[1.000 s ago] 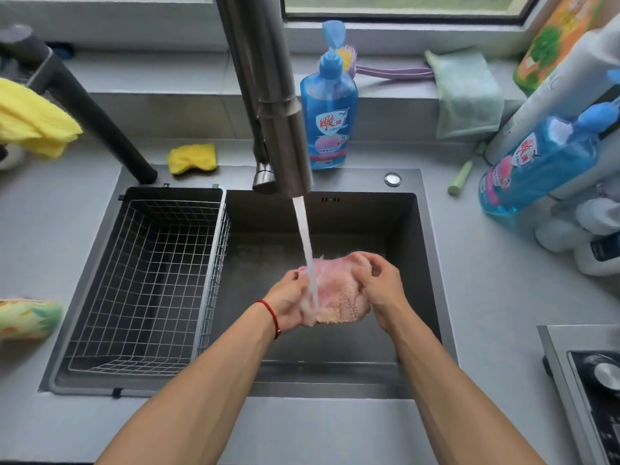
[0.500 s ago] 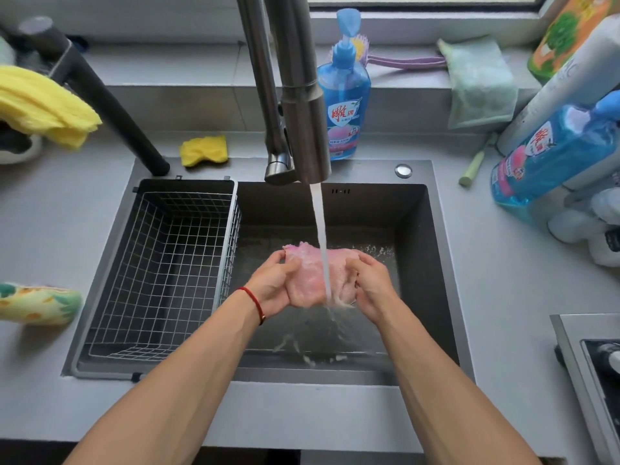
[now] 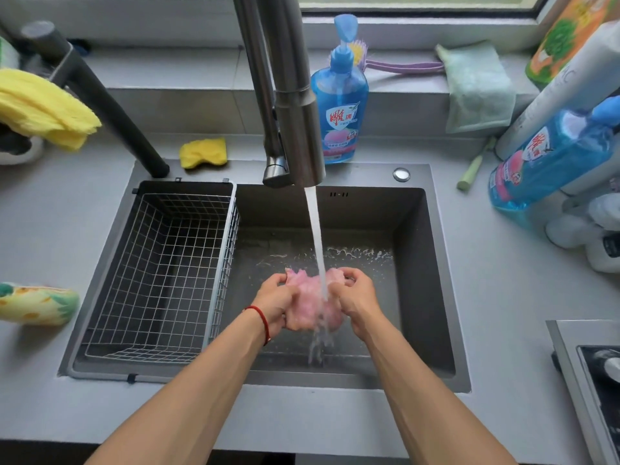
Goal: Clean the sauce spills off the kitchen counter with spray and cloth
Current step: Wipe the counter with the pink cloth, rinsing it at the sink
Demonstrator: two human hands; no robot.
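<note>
Splashing is the likeliest trouble: the stream from the brushed-steel pull-down tap strikes the bunched cloth and scatters, so spray could jump the rim of the dark grey sink onto the counter — more to wipe. A loose grip could also let the sodden cloth drop. The left hand curls its fingers around the wet pink cloth; the right hand grasps the other side — cloth bunched between both, under the water.

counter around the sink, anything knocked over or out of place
Mostly tidy. One blue detergent bottle at the right leans tilted against the white containers, while the blue pump bottle behind the faucet stands upright.
</note>
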